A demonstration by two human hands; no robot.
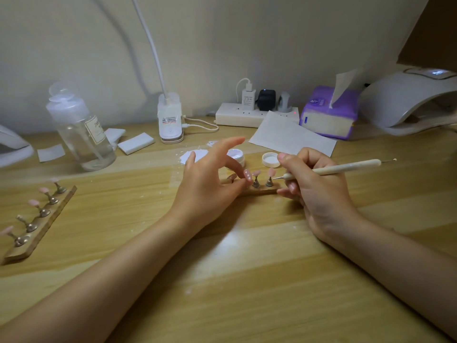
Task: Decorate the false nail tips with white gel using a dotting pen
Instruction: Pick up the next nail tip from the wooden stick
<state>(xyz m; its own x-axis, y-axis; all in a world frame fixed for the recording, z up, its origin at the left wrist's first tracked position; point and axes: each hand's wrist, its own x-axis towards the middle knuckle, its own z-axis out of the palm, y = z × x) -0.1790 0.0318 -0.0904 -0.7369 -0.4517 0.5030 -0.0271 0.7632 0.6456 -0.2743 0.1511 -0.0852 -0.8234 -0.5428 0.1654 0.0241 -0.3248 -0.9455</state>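
On the short wooden nail stand (pixel 257 191), the left hand (pixel 212 184) pinches a dotted pink false nail tip (pixel 247 175). Just right of the stand, the right hand (pixel 319 186) grips the slim cream dotting pen (pixel 346 167), its point beside the rightmost tip (pixel 271 172). Dotting seems underway; next comes a light, steady touch.

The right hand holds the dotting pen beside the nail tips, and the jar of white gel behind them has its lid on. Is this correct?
Not quite. In the head view the gel jar is open; its lid lies beside it on the table. The right hand does hold the dotting pen beside the nail tips.
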